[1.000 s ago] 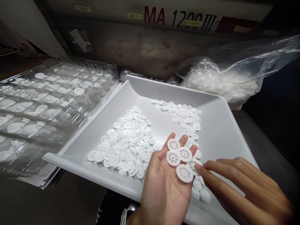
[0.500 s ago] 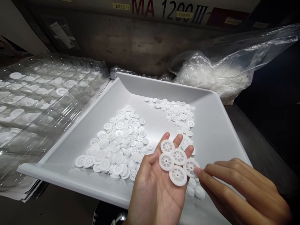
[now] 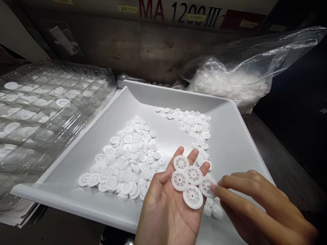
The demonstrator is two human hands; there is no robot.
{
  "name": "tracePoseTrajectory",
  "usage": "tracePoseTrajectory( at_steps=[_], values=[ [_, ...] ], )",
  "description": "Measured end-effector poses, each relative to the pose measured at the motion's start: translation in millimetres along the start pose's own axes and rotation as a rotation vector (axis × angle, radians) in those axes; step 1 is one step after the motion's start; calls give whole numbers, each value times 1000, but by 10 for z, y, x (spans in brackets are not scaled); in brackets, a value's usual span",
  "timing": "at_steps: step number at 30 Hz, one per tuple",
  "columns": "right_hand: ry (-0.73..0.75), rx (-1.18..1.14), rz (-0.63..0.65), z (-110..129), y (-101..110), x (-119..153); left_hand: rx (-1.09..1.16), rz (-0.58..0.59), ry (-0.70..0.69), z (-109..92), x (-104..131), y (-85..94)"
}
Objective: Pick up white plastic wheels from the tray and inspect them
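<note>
Right hand (image 3: 260, 207) still touches, seemingly, a wheel (image 3: 206, 186) on the unmoved left hand (image 3: 171, 207).

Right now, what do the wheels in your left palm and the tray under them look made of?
Wheels: likely moulded plastic, matte white, thin spokes and sharp rims. Tray: probably plastic too, smooth pale grey, softly rounded lip; I can't rule out coated metal.

White spoked wheels (image 3: 189, 180), white tray (image 3: 235, 143)

machine panel (image 3: 153, 34): "MA" in red, then "1200III" in dark figures, along the top edge; partly cut off
yellow stickers (image 3: 127, 9): small print, too blurred to read
paper label (image 3: 62, 41): printed lines, unreadable
</note>
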State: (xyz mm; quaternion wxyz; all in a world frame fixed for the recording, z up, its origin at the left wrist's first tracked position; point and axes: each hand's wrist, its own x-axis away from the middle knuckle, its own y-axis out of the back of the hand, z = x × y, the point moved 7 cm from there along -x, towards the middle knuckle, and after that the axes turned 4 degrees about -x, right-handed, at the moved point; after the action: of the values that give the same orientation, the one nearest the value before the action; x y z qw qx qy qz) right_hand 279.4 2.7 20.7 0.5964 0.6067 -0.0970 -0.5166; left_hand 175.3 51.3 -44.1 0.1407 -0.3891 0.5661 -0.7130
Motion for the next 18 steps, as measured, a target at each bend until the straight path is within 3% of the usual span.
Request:
tracePoseTrajectory(
  at_steps=[4, 18],
  values=[
    [-77, -58, -20, -32, -13, -47, -11, -83, 6, 6, 19, -18],
    [-151, -102, -32, -78, -30, -97, -4, -123, 19, 4, 27, -42]
  ],
)
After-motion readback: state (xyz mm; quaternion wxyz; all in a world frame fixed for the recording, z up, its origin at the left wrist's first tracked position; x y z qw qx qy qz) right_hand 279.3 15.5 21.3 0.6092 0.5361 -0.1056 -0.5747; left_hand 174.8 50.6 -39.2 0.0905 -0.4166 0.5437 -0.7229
